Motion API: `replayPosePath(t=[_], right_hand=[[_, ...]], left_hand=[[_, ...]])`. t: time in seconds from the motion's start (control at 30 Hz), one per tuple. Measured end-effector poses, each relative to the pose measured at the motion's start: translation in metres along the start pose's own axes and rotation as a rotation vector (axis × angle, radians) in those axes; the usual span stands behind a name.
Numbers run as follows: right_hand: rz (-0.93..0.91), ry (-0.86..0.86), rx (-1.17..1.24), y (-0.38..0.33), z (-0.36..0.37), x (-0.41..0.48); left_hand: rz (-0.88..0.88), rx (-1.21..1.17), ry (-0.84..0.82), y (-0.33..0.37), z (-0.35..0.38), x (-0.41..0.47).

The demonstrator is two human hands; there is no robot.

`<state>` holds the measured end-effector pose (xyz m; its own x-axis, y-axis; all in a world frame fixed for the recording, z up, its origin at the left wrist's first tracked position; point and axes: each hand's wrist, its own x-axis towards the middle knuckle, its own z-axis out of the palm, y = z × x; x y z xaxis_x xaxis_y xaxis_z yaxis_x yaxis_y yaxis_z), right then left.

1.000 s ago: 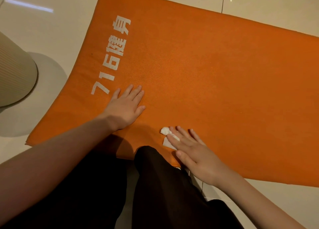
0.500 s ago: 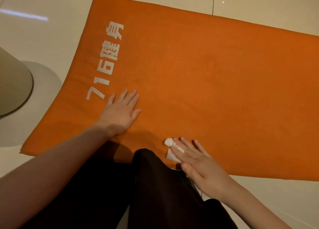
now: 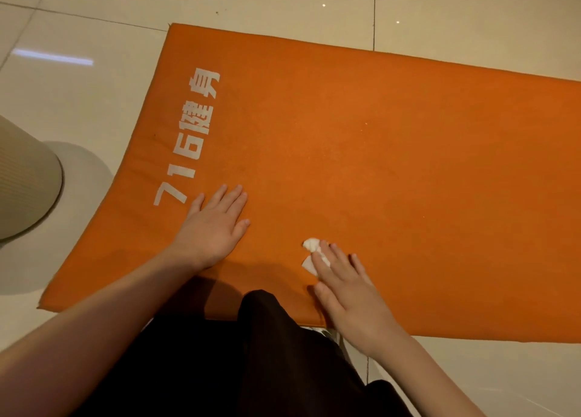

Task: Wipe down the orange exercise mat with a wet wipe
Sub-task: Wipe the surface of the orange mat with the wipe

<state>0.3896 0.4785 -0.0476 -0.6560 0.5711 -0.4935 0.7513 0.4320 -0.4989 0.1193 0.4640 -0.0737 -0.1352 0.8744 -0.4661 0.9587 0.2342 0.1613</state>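
Beige bin (image 3: 25,181), inside unseen, beside orange mat (image 3: 377,165); right hand (image 3: 349,294) presses wet wipe (image 3: 311,245).

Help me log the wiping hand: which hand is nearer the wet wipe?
Right. The right hand lies flat on the wet wipe, covering part of it; the left hand rests flat on the orange mat, apart from the wipe.

Orange mat (image 3: 393,165), white lettering (image 3: 191,140)

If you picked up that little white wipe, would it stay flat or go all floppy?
Probably floppy: the wet wipe is bunched and creased under the right hand. It looks thin, so it is likely very light. Pushed on the orange mat, it should slide or crumple, not roll.
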Motion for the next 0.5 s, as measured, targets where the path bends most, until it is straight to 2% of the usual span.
replayPosePath(t=[0.13,0.27,0.4,0.5], right_hand=[[-0.052,-0.048,-0.016,-0.004,-0.001,-0.013],[0.081,0.054,-0.088,0.007,-0.011,0.014],[0.013,-0.06,-0.06,-0.013,-0.014,0.013],[-0.015,-0.124,-0.168,-0.005,-0.027,0.007]], left_hand=[[-0.031,-0.01,-0.03,0.005,-0.001,0.004],[-0.127,-0.045,-0.028,0.023,0.006,0.011],[-0.153,-0.06,0.011,0.028,0.014,0.008],[-0.147,-0.065,0.003,0.027,0.009,0.006]])
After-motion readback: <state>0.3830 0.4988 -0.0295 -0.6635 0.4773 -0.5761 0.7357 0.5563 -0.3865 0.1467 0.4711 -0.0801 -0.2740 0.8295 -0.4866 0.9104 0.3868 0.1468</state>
